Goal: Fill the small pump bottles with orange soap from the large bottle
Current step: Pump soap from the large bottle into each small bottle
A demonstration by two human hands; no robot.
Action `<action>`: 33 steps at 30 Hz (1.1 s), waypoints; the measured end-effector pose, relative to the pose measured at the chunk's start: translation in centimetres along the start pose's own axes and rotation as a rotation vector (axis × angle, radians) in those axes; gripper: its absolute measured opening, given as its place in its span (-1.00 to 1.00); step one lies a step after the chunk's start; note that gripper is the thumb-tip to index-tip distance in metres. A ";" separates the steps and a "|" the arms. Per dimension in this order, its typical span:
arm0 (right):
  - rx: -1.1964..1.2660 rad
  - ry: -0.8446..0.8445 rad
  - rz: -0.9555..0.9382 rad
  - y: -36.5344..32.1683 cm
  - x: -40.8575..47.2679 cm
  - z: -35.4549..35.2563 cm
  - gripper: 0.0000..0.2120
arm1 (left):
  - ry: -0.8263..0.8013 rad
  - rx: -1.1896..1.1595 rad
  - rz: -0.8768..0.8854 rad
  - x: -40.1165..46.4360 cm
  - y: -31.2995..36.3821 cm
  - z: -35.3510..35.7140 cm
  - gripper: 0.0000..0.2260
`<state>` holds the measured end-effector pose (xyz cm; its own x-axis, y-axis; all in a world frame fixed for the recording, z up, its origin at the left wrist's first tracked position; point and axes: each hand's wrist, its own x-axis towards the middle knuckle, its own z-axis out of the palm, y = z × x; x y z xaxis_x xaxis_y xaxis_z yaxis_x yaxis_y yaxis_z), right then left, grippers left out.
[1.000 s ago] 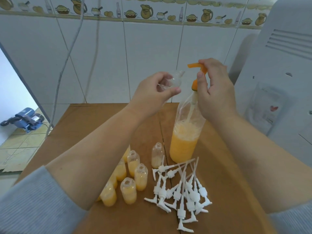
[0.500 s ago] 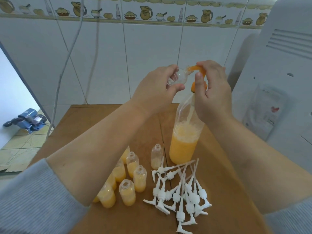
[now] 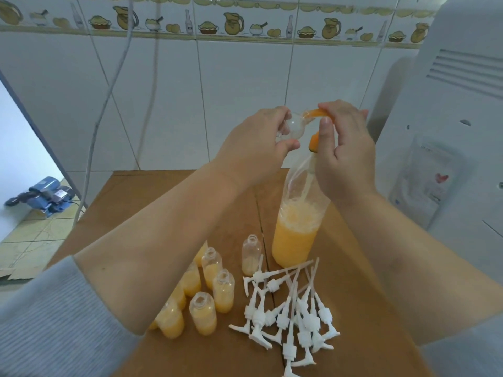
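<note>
At twelve o'clock, your left hand (image 3: 258,148) pinches the light, slippery, small clear plastic bottle (image 3: 295,126); your right hand (image 3: 345,148) curls on the orange pump spout (image 3: 317,113).

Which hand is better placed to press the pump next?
Right. The right hand already sits on the large bottle's orange pump, fingers over its head. The left hand is occupied holding the small clear bottle up to the spout.

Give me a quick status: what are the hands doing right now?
Left hand grips small clear empty bottle at orange pump spout. Right hand on large clear soap bottle's pump. Nothing blocking.
</note>
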<state>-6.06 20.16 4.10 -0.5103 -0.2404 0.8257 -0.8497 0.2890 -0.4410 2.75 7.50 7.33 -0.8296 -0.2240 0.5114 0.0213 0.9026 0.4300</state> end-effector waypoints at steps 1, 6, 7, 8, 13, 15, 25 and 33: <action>0.004 0.014 0.000 0.2 -0.3 0.4 -0.72 | -0.006 -0.014 -0.010 -0.2 -0.1 0.2 -0.67; -0.038 -0.044 -0.018 0.0 -0.4 0.8 -0.68 | -0.039 -0.004 -0.044 -0.4 -0.5 0.3 -0.68; -0.041 -0.055 -0.023 -0.2 -0.1 0.7 -0.65 | -0.032 0.016 -0.041 -0.3 -0.5 0.0 -0.67; -0.038 -0.059 -0.026 -0.3 0.1 0.4 -0.63 | -0.021 0.024 -0.033 -0.1 -0.3 -0.2 -0.66; -0.024 0.018 -0.020 -0.3 -0.2 0.3 -0.67 | 0.010 0.001 0.004 -0.1 0.3 -0.1 -0.65; -0.027 0.026 -0.014 0.0 -0.9 0.8 -0.68 | -0.008 0.003 -0.004 -0.4 0.1 0.2 -0.65; 0.003 0.011 -0.015 -0.5 -0.3 0.2 -0.67 | 0.007 -0.010 0.012 -0.1 0.5 -0.5 -0.65; -0.002 -0.023 0.015 -0.6 -1.1 0.9 -0.67 | -0.038 -0.008 -0.025 -0.7 -0.1 -0.2 -0.70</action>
<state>-5.12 19.42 3.17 -0.5264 -0.2575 0.8103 -0.8415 0.2944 -0.4531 3.40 7.48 7.09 -0.8505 -0.2326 0.4719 0.0042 0.8939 0.4482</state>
